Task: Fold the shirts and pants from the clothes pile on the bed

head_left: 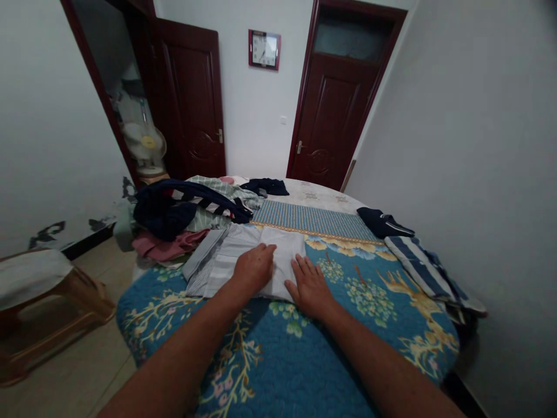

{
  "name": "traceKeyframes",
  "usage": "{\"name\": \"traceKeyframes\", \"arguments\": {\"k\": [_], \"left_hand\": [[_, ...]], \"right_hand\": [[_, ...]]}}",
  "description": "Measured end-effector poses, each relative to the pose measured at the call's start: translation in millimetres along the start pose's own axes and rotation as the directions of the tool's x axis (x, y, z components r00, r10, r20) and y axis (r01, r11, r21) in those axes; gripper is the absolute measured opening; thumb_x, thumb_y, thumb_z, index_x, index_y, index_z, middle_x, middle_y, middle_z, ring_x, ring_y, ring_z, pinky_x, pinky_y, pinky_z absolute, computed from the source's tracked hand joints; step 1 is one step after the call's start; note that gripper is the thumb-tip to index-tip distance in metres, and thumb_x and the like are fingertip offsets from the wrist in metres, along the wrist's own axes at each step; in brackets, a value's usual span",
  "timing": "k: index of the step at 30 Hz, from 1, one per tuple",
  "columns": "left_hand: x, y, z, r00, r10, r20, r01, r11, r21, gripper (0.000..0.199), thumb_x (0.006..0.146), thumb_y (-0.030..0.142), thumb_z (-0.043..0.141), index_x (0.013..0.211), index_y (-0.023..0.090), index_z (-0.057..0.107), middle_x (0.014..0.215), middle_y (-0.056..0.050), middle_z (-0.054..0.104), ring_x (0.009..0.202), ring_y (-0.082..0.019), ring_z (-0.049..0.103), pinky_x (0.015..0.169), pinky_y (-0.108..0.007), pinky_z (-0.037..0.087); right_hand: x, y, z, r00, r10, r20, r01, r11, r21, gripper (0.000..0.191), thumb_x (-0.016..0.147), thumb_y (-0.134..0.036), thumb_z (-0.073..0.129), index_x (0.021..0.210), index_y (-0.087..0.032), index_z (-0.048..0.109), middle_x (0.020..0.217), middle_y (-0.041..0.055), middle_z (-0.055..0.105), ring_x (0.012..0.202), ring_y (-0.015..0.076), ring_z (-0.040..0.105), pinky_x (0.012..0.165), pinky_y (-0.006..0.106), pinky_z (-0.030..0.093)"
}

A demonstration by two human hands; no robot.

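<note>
A light grey striped garment [226,255], partly folded, lies flat on the blue floral cover [296,360]. My left hand [255,268] rests on the middle of the garment with its fingers curled together; whether cloth is pinched in them is hidden. At the garment's right edge, my right hand [311,287] lies flat with its fingers spread, the fingertips touching the cloth.
Left of the garment is a heap of clothes with a dark navy piece [163,217] and a pink one [172,244]. Folded striped clothes [418,267] and a navy garment [383,223] lie at the right edge. A stool [56,313] stands at the left.
</note>
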State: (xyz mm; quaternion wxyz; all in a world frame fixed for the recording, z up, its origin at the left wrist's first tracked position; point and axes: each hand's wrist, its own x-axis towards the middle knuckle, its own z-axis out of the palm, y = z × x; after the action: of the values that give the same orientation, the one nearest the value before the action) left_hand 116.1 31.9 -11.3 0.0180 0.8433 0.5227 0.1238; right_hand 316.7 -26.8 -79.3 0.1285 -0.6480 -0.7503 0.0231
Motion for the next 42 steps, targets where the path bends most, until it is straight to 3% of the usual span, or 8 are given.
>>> {"name": "traceKeyframes", "arguments": {"k": [4,8,16,21,25,30,36,42], "left_hand": [[22,-4,33.9,0.989,0.147,0.029,-0.146,0.989,-0.032,0.056,0.108,0.038,0.040,0.161,0.019,0.046,0.160,-0.018,0.054,0.149,-0.030,0.049,0.123,-0.046,0.037],[52,-31,63.0,0.999,-0.014,0.045,0.015,1.000,-0.018,0.065,0.109,0.053,0.034,0.164,0.020,0.041,0.174,-0.019,0.035,0.161,-0.036,0.029,0.128,-0.062,0.021],[112,-56,63.0,0.977,-0.170,0.125,0.173,0.985,-0.015,0.068,0.107,0.057,0.034,0.166,0.025,0.039,0.176,-0.016,0.030,0.163,-0.040,0.023,0.126,-0.070,0.019],[123,-53,64.3,0.961,-0.260,0.098,0.263,0.965,-0.020,0.069,0.108,0.055,0.029,0.165,0.017,0.039,0.177,-0.021,0.025,0.164,-0.041,0.020,0.127,-0.070,0.017],[94,-44,62.3,0.993,-0.091,-0.070,0.093,0.996,0.015,0.068,0.107,0.051,0.040,0.167,0.020,0.036,0.178,-0.016,0.027,0.166,-0.036,0.016,0.132,-0.063,0.010],[24,-44,56.0,0.985,0.169,0.035,-0.169,0.986,-0.010,0.065,0.108,0.054,0.041,0.165,0.023,0.042,0.172,-0.012,0.041,0.164,-0.032,0.025,0.133,-0.058,0.015],[-50,-54,41.5,0.974,0.214,0.079,-0.216,0.976,0.014,0.062,0.109,0.049,0.041,0.165,0.023,0.041,0.176,-0.011,0.033,0.165,-0.029,0.023,0.134,-0.054,0.013],[-75,-53,28.7,0.968,0.238,0.075,-0.234,0.971,-0.058,0.054,0.111,0.044,0.039,0.163,0.032,0.046,0.174,-0.008,0.038,0.164,-0.029,0.026,0.133,-0.054,0.017]], "right_hand": [[1,0,1,1.000,-0.002,-0.005,0.002,1.000,0.013,0.071,0.107,-0.054,0.041,0.167,-0.017,0.040,0.176,0.0110,0.025,0.163,0.0381,0.022,0.130,0.062,0.018],[1,0,0,1.000,-0.003,-0.001,0.003,1.000,0.029,0.071,0.106,-0.053,0.043,0.167,-0.018,0.039,0.176,0.0104,0.025,0.163,0.0383,0.021,0.130,0.063,0.017],[2,0,-1,1.000,0.008,-0.001,-0.008,0.999,0.049,0.071,0.105,-0.052,0.046,0.167,-0.019,0.040,0.176,0.0105,0.025,0.163,0.0386,0.021,0.131,0.063,0.016],[2,0,0,1.000,0.003,-0.003,-0.003,0.999,0.049,0.070,0.105,-0.052,0.047,0.167,-0.020,0.040,0.176,0.0102,0.026,0.163,0.0380,0.021,0.131,0.063,0.015],[2,2,3,1.000,0.003,-0.018,-0.002,0.999,0.050,0.070,0.105,-0.052,0.047,0.167,-0.021,0.041,0.176,0.0099,0.026,0.163,0.0384,0.022,0.131,0.064,0.016],[3,3,5,1.000,-0.005,-0.030,0.007,0.999,0.051,0.070,0.105,-0.055,0.046,0.167,-0.022,0.041,0.176,0.0097,0.026,0.163,0.0382,0.022,0.130,0.064,0.016],[0,1,3,1.000,-0.003,-0.015,0.003,0.999,0.050,0.069,0.105,-0.053,0.046,0.167,-0.021,0.041,0.177,0.0096,0.026,0.163,0.0389,0.023,0.130,0.064,0.018],[18,16,7,0.996,0.029,-0.081,-0.024,0.998,0.062,0.067,0.107,-0.049,0.042,0.162,-0.012,0.047,0.174,0.0151,0.032,0.164,0.0341,0.022,0.130,0.056,0.023]]}}
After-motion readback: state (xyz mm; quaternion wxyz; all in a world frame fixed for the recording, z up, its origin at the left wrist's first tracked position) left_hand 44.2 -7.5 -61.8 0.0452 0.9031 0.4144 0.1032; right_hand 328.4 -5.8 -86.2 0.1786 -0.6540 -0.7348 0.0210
